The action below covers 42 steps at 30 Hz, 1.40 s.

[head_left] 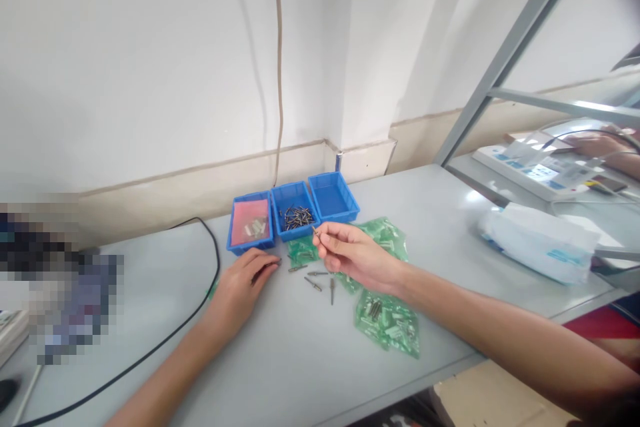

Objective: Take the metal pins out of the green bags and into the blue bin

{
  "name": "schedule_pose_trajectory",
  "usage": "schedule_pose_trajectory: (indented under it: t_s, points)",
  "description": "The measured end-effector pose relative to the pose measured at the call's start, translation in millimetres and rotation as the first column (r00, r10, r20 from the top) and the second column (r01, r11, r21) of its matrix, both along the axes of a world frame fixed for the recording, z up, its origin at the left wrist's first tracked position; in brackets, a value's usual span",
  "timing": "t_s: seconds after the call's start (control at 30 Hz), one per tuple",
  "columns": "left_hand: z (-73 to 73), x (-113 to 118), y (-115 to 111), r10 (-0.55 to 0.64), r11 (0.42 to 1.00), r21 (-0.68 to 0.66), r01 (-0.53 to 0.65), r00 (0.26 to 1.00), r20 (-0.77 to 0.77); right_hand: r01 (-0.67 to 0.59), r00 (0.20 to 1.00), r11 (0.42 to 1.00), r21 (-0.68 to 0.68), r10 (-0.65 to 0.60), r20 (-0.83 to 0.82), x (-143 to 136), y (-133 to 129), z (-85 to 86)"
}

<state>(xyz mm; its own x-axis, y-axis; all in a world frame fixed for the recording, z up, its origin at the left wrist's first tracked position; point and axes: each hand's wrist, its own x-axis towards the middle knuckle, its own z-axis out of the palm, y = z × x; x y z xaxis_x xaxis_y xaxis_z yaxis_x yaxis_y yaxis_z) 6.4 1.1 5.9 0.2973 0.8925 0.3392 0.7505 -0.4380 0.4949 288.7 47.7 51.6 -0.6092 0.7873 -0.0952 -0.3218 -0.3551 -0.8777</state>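
Observation:
My right hand (pixel 345 250) pinches a small metal pin (pixel 315 231) just in front of the middle blue bin (pixel 291 235), which holds a pile of similar pins (pixel 299 217). My left hand (pixel 249 280) rests on the grey table, fingertips pressed together around something small and dark that I cannot make out. Between the hands several loose metal pins (pixel 313 283) lie on the table. Green plastic bags (pixel 387 323) with small parts inside lie under and beside my right forearm; a smaller green bag (pixel 302 251) is by the middle bin.
The left blue bin (pixel 250 249) holds a pink sheet and a clear bag; the right blue bin (pixel 334 197) stands at the back. A black cable (pixel 170 340) curves across the left. At right are a white package (pixel 543 243), a metal frame (pixel 500 70) and a person's hand (pixel 597 143).

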Motion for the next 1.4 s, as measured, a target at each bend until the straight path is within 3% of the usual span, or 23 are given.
schedule_pose_trajectory:
  t_s: [0.2, 0.33, 0.53, 0.8, 0.87, 1.0, 1.1, 1.4]
  points:
    - [-4.5, -2.8, 0.5, -0.027, 0.999, 0.034, 0.029, 0.998, -0.05, 0.017, 1.0, 0.999, 0.031, -0.017, 0.014, -0.3, 0.2, 0.0]
    - [-5.7, -3.3, 0.2, -0.03, 0.999, 0.037, 0.032, 0.998, -0.063, 0.074, 0.99, 0.983, 0.17, -0.093, 0.109, -1.0, -0.1, -3.0]
    - [-4.3, -2.1, -1.2, -0.01, 0.999, 0.045, 0.014, 0.997, -0.082, 0.087, 0.909, 0.844, 0.53, -0.285, 0.304, -1.9, -5.9, -3.3]
    - [-5.2, -2.8, -2.2, -0.049, 0.992, 0.107, 0.066, 0.987, -0.154, 0.027, 0.858, 0.745, 0.667, -0.36, 0.367, -3.2, -10.6, 0.8]
    - [-4.7, -2.0, -1.9, -0.053, 0.991, 0.109, 0.071, 0.985, -0.162, 0.02, 0.87, 0.759, 0.651, -0.335, 0.363, -3.2, -10.0, -0.3]
    - [-3.9, 0.1, -1.3, -0.038, 0.991, 0.124, 0.059, 0.986, -0.164, -0.007, 0.939, 0.899, 0.438, -0.145, 0.313, -2.6, -8.9, -3.8]
    - [-3.2, 1.3, -1.3, -0.034, 0.991, 0.123, 0.056, 0.985, -0.169, -0.011, 0.976, 0.958, 0.285, -0.052, 0.214, -2.2, -8.3, -4.8]
    - [-1.6, 2.6, -1.5, -0.037, 0.993, 0.101, 0.054, 0.986, -0.165, -0.015, 0.997, 1.0, -0.023, 0.014, -0.078, -3.5, -5.8, 0.6]
